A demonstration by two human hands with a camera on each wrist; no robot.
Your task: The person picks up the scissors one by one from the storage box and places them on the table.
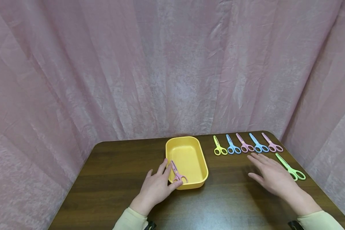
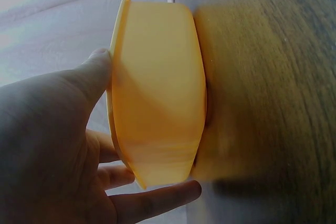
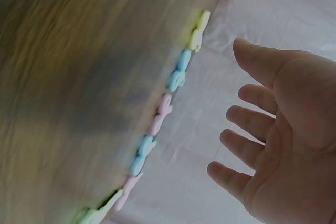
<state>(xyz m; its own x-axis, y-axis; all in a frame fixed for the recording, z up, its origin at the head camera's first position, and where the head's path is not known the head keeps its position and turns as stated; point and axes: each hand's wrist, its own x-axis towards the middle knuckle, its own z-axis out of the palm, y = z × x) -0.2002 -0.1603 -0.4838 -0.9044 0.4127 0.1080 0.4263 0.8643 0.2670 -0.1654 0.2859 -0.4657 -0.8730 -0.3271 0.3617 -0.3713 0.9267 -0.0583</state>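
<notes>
Around the near left corner of a yellow tray (image 1: 204, 179), my left hand (image 1: 158, 188) lies with spread fingers, its thumb at the near rim. In the left wrist view the thumb meets the rim of the tray (image 2: 157, 87), and one finger extends along the outer wall. Inside the tray, beside those fingers, lie pink scissors (image 1: 176, 171). My right hand (image 1: 271, 174) hovers over the right side of the table with its fingers extended, holding nothing. Closest to it are green scissors (image 1: 290, 169), partly hidden behind the hand.
Along the table's back right edge runs a row: yellow scissors (image 1: 218, 148), blue scissors (image 1: 232, 147), pink scissors (image 1: 244, 145), more blue scissors (image 1: 258, 145) and more pink scissors (image 1: 271, 144). Pink curtains (image 1: 172, 70) hang behind the brown wooden table (image 1: 112, 179).
</notes>
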